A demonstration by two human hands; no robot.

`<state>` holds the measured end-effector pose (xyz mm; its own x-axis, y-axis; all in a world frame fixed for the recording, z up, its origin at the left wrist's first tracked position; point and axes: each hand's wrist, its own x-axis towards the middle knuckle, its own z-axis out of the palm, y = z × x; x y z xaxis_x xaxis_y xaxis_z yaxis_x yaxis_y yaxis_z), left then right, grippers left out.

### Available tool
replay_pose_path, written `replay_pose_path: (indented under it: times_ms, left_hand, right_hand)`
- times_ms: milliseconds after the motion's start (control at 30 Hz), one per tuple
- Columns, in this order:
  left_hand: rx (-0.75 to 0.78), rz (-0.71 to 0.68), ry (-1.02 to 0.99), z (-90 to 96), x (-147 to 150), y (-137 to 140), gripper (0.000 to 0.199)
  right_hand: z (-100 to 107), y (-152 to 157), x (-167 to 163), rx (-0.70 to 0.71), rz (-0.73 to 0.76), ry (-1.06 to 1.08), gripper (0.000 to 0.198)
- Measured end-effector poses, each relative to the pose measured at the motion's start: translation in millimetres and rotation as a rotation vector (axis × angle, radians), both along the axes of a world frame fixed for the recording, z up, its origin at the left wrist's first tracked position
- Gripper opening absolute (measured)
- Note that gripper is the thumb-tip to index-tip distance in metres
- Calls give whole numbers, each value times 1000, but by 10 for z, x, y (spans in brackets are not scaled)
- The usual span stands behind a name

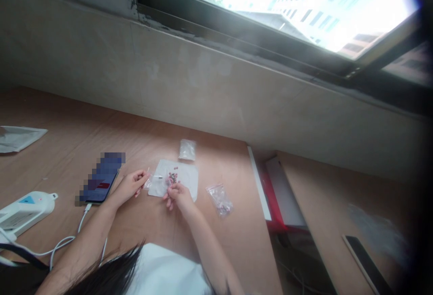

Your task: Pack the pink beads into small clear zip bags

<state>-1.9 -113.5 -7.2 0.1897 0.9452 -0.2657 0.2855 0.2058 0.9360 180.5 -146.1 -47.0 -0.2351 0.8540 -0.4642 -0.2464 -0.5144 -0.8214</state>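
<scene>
My left hand point(132, 183) is closed in a pinch, and a thin pale strand point(156, 177) runs from near its fingertips over a white sheet point(191, 180). A small clear plastic bag point(148, 183) lies at those fingertips. My right hand point(177, 194) is also pinched, over the lower part of the sheet. Something small and pinkish shows at its fingers, too small to make out. Just beyond it, several small red, pink and dark beads point(173, 177) lie loose on the sheet.
A clear zip bag with beads point(220, 200) lies to the right, a whitish packet point(187, 149) behind. Leftward are a phone point(103, 180), its white cable point(81, 220), a white device point(30, 211) and a pale pouch point(20, 138). A gap separates a second desk point(321, 195).
</scene>
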Motion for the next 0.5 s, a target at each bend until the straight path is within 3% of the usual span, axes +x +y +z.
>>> replay_pose_path:
  times_ms: [500]
  left_hand:
    - [75,-68,-1,190,206,71,28]
  right_hand:
    - [-26,12,47,17,3,69,32]
